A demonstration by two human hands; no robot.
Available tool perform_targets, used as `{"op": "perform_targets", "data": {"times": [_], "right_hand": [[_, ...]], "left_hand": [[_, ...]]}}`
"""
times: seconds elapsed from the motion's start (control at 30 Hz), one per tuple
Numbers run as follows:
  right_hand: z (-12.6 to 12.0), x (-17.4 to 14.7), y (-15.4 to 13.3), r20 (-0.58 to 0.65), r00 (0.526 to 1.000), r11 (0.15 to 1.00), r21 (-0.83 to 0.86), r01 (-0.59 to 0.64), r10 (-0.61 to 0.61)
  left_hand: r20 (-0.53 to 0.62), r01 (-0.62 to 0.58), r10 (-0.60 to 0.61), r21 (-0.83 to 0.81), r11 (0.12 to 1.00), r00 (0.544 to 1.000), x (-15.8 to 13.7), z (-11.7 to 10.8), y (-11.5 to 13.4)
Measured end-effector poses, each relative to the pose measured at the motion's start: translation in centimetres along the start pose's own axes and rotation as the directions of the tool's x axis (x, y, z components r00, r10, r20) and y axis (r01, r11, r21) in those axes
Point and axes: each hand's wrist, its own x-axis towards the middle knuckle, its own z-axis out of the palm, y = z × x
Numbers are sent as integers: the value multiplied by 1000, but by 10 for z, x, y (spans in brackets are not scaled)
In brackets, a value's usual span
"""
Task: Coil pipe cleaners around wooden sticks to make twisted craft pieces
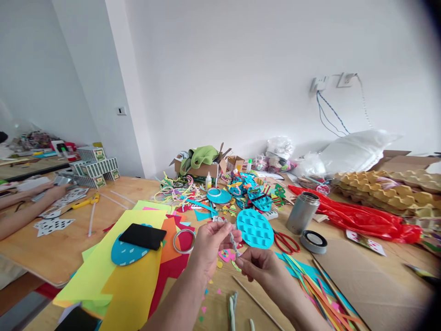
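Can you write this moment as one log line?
left hand: holds twisted strand | right hand: pinches strand's lower end | on table: blue disc, phone, metal bottle

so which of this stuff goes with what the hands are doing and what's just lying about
In the job:
- twisted strand, held between the left fingers and right fingers
- probably the pale strips lying nearest, similar in look

Seemingly just lying about:
- phone
- metal bottle and its lid
- red plastic bag
- egg trays
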Motion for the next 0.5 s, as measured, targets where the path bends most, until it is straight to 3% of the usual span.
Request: {"op": "perform_targets", "data": {"times": [0.13, 0.3, 0.5], "right_hand": [[-8, -1, -6, 12, 1000, 1000, -16, -3, 3], [-25, -3, -14, -75, 997, 999, 12, -35, 36], [-16, -4, -16, 33, 999, 996, -85, 20, -17]], "left_hand": [[-43, -4, 5, 24, 1000, 999, 2, -1, -2], [-85, 10, -4, 61, 998, 996, 4, 2, -8], [-82, 28, -22, 67, 997, 996, 2, 9, -20]]}}
